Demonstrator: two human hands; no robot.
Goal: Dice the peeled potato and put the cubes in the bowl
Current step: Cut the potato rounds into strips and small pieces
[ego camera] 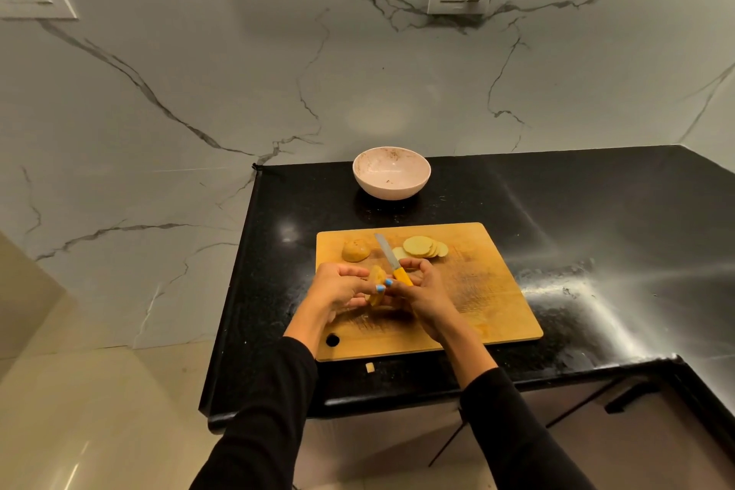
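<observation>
Left hand [342, 288]: grips potato piece [376, 284]
Right hand [421, 290]: holds knife [391, 261]
Board [477, 290]: slices [423, 247] fanned
Bowl [391, 172]: behind, on counter [576, 211]

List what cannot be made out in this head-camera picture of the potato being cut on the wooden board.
- Yellow potato piece: head view, mostly covered by both hands; shape unclear.
- Yellow-handled knife: right hand hides the handle's end.
- Left hand: fingertips hidden behind the piece.
- Pale pink bowl: specks inside too small to identify.
- Small pale bit on the black counter: too small to identify.
</observation>
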